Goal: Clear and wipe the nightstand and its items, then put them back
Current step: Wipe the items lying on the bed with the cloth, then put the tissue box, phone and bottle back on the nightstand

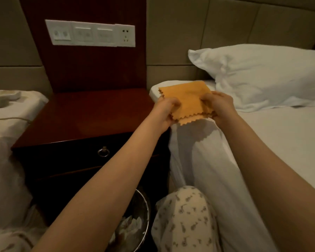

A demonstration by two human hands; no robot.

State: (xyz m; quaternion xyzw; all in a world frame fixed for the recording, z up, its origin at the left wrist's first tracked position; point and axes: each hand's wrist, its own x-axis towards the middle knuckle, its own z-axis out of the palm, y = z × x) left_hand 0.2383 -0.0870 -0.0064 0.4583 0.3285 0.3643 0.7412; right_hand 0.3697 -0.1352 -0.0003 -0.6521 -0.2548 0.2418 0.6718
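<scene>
You hold the folded orange zigzag-edged cloth [187, 99] pinched between both hands, left hand [165, 110] curled on its left side, right hand [219, 104] on its right, over the corner of the white bed [280, 135]. The glossy dark-red wooden nightstand [84, 117] lies just leftward, so your left hand is nearer for wiping.

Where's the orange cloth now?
Right of centre in the head view: the left hand and right hand hold the orange cloth over the corner of the right bed, beside the nightstand.
</scene>
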